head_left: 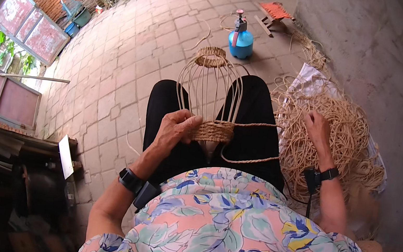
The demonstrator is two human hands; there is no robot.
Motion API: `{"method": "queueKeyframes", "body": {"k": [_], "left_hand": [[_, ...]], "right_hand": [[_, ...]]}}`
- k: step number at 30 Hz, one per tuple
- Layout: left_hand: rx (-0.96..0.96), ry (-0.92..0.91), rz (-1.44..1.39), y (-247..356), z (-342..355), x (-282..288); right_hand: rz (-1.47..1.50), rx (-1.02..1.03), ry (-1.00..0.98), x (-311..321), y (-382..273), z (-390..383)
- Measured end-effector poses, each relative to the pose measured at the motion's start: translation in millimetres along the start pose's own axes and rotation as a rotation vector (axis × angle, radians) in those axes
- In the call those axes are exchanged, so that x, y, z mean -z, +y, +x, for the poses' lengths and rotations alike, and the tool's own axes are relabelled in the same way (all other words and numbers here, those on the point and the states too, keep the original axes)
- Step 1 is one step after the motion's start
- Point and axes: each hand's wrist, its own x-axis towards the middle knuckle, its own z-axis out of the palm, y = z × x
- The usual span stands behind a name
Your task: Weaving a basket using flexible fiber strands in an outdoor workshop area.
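A woven piece (214,131) lies across my lap between my knees: a braided tan band at the near end, thin vertical ribs, and a smaller woven ring (211,57) at the far end. My left hand (176,127) grips the near band at its left side. Two twisted cords (248,161) trail rightward from that band. My right hand (317,127) is out to the right over a large tangled heap of tan cord (341,143), fingers curled; what they hold, if anything, I cannot make out.
A blue pressure sprayer (241,42) stands ahead on the paving, with a small orange-topped stool (275,12) beyond. A white sack (305,78) lies beneath the cord heap beside a concrete wall (401,62). Dark clutter (18,186) is at lower left.
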Motion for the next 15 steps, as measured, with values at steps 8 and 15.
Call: {"method": "queueKeyframes", "body": {"k": [8, 15], "left_hand": [[-0.090, 0.105, 0.026, 7, 6, -4], [-0.262, 0.277, 0.156, 21, 4, -13]], "right_hand": [[0.721, 0.377, -0.476, -13, -151, -6], [1.329, -0.335, -1.172, -54, -171, -38]]}}
